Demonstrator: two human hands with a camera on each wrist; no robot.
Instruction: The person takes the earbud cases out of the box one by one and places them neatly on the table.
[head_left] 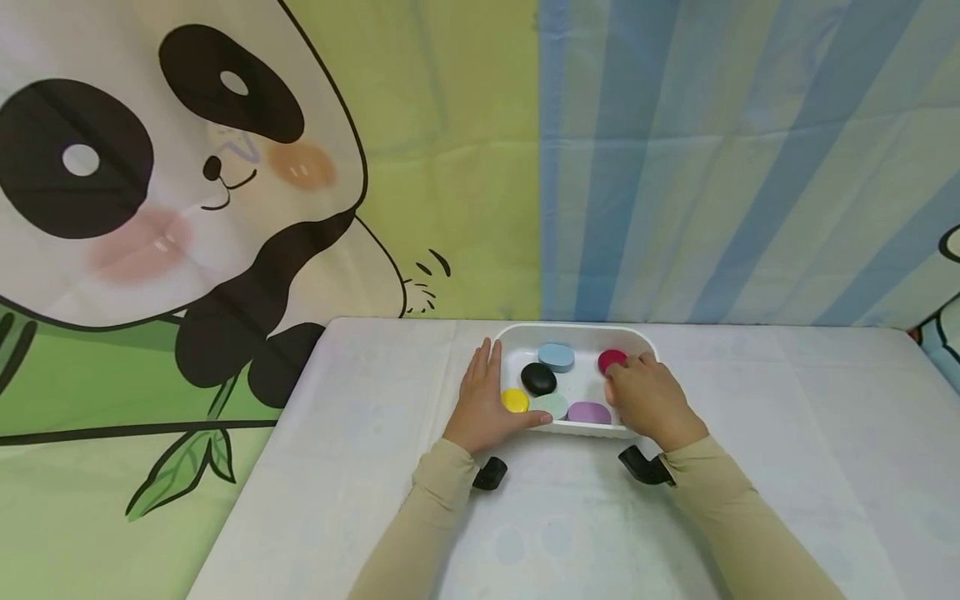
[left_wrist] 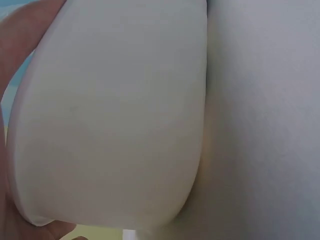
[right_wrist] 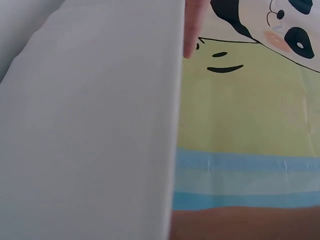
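Observation:
A white tray (head_left: 577, 333) with rounded corners holds several smooth, rounded pieces. The left hand (head_left: 486, 408) lies at the tray's left end, fingers straight along that side and thumb across the front rim. Inside the tray at the far right is a red disc (head_left: 611, 359); the curled fingers of the right hand (head_left: 651, 398) reach over the right rim and pinch at its edge, partly hiding it. Close to the left hand sit a yellow disc (head_left: 514, 400) and a pale green piece (head_left: 550, 406). The wrist views show mostly the tray's outer wall (left_wrist: 110, 115).
Also in the tray are a black oval (head_left: 538, 379), a light blue piece (head_left: 557, 357) and a purple piece (head_left: 589, 412). The tray stands on a white-covered table (head_left: 555, 533), near its back edge. Behind hangs a cloth (head_left: 465, 167) with a panda and stripes.

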